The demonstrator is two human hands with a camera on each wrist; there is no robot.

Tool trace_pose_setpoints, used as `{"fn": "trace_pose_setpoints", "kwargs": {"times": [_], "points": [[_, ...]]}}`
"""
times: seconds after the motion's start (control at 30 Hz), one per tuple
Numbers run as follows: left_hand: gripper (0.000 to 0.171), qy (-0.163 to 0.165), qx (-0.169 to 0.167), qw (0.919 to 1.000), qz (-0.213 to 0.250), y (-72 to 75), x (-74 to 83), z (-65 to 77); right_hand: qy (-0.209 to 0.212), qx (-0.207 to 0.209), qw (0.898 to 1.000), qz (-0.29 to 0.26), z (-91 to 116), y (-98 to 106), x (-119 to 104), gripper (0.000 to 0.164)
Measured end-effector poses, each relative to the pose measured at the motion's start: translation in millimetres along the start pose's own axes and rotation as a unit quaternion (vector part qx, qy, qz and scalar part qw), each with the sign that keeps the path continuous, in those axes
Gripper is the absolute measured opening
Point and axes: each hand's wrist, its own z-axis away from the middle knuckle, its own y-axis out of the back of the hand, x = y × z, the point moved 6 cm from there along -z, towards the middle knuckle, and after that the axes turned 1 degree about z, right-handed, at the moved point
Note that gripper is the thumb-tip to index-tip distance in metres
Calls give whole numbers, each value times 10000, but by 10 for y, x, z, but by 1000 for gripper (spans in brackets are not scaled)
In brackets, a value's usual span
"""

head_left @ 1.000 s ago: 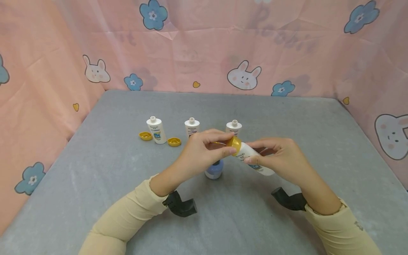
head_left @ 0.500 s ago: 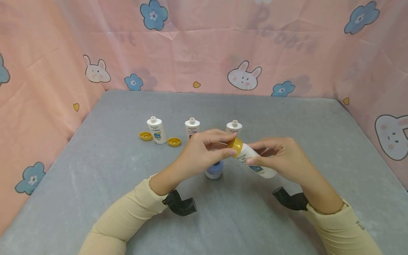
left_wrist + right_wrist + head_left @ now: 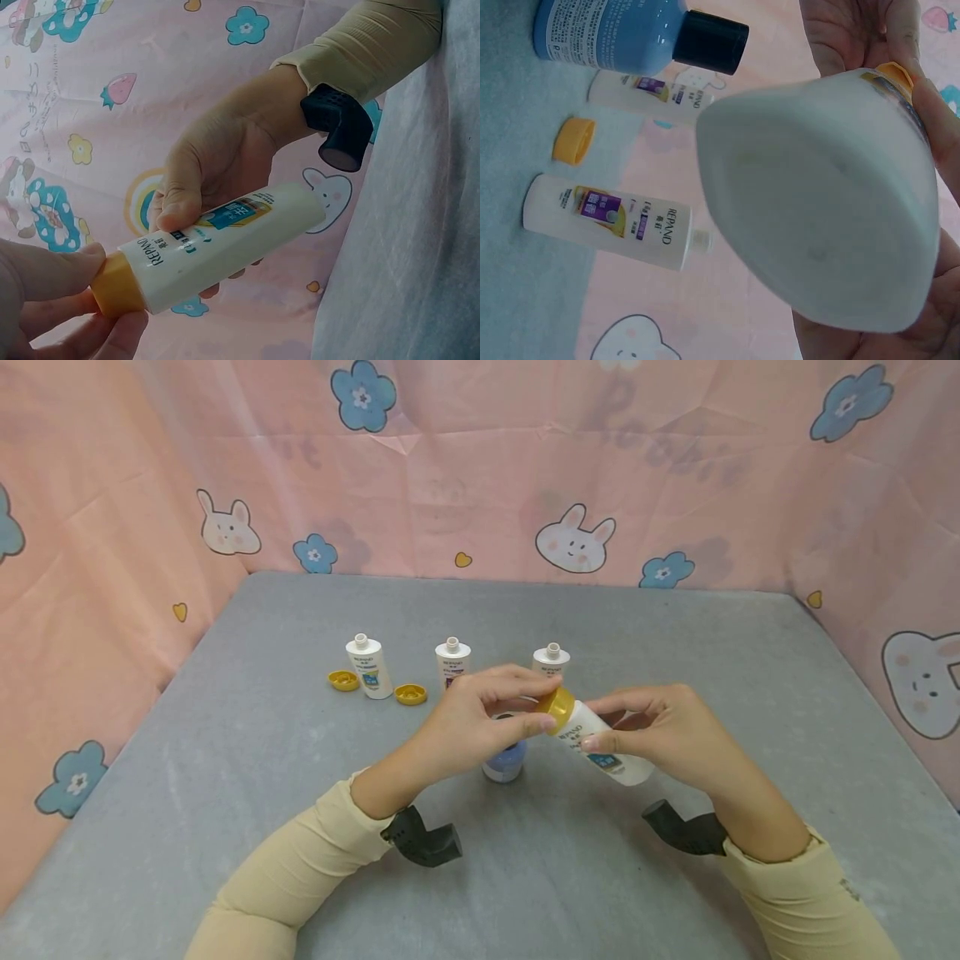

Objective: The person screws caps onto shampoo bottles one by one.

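Observation:
Above the table, my right hand [image 3: 671, 731] grips the body of a white lotion-type bottle [image 3: 581, 724], thumb across its labelled front. The bottle is tilted, base down to the right. At its upper end is a gold cap [image 3: 557, 708], pinched between the thumb and fingers of my left hand [image 3: 472, 714]. The left wrist view shows the cap [image 3: 116, 289] sitting against the top of the bottle [image 3: 217, 247], with no gap between them. Just below my left hand, a blue bottle [image 3: 504, 766] stands partly hidden; its black cap [image 3: 711, 41] shows in the right wrist view.
Three uncapped white bottles stand in a row farther back: left [image 3: 369, 668], middle [image 3: 453, 658] and right [image 3: 551, 658], the latter two partly behind my left hand. Gold caps lie left [image 3: 343, 681] and right [image 3: 410, 694] of the left bottle. A printed pink curtain [image 3: 480, 468] borders the table.
The held bottle's base has swung slightly downward and right, so it slopes more steeply. Both hands keep almost the same place and hold. The standing bottles have not moved.

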Motion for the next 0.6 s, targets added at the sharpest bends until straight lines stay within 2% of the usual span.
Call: {"fn": "trace_pose_setpoints", "kwargs": {"times": [0.33, 0.5, 0.6], "points": [[40, 3, -55, 9995, -312, -3, 6, 0, -103, -163, 9996, -198, -4, -6, 6, 35], [41, 73, -72, 9999, 26, -5, -6, -8, -306, -234, 9989, -273, -5, -8, 27, 38], [41, 292, -22, 9992, 255, 0, -35, -11, -473, -233, 9982, -294, -15, -11, 42, 40]]}}
